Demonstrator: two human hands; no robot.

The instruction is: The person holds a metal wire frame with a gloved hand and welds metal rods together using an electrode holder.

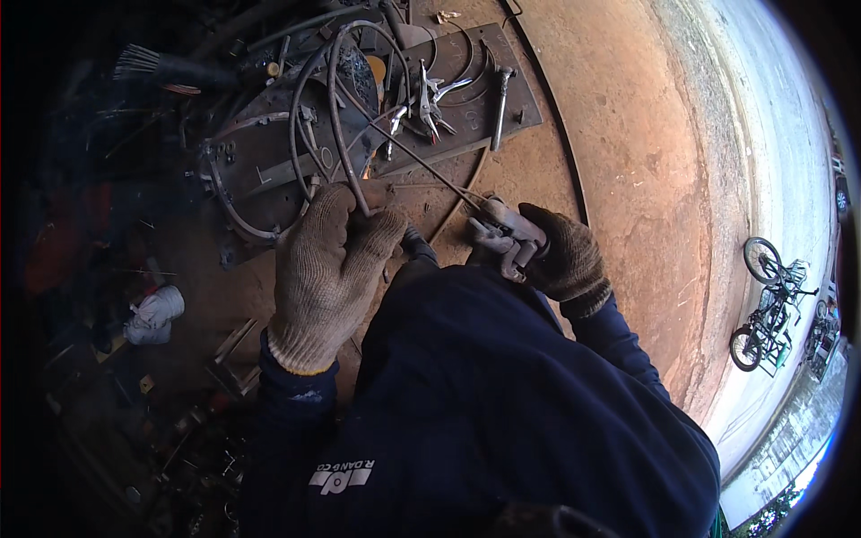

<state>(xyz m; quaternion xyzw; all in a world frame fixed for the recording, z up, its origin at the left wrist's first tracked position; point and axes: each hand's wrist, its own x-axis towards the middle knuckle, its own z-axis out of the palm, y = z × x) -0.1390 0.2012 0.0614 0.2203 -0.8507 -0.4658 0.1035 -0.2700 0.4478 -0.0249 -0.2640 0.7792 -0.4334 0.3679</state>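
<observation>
My left hand (327, 269), in a knitted work glove, is closed around the lower end of a bent metal rod (334, 108). The rod loops up and over a dark steel workpiece. On the right, my gloved right hand (569, 255) grips a worn, greyish welding electrode holder (507, 235). From its jaws a thin straight rod (430, 170) runs up and left, crossing behind the bent rod. Where the thin rod's far tip ends among the metal parts is hard to make out.
Locking pliers (432, 103) and a hammer (502, 108) lie on a dark steel plate (529, 112) ahead. A curved metal strip (224, 202) is at the left plate. A black cable (560, 125) crosses the ground. Motorcycles (767, 305) stand far right; a white bundle (154, 314) lies left.
</observation>
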